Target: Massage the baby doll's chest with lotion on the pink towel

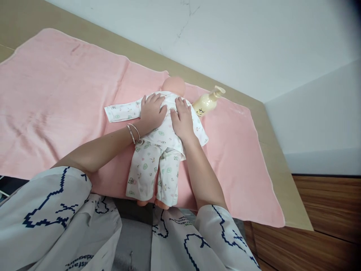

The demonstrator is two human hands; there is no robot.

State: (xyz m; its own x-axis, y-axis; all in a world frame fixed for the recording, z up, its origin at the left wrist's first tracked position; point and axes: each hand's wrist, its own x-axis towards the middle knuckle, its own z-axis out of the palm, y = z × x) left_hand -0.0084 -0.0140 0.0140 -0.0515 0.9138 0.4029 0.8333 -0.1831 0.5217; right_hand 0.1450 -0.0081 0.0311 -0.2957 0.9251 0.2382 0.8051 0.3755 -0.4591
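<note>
A baby doll (173, 86) lies on a pink blanket (84, 75), its head toward the wall and its feet toward me. It wears a white printed top (166, 131) and matching trousers (143, 169). My left hand (152, 112) rests flat on the left of the doll's chest, fingers spread. On the other side of the chest lies my right hand (183, 116), also flat with fingers outstretched. Neither hand grips anything. One sleeve of the top stretches out to the left; the other hangs down to the right. The doll's face is not visible.
A pale yellow pump bottle (207, 101) stands or leans just right of the doll's shoulder. The blanket covers most of a tan table (270, 150), which borders a white wall (239, 45). Wooden panels (329, 203) show beyond the right edge.
</note>
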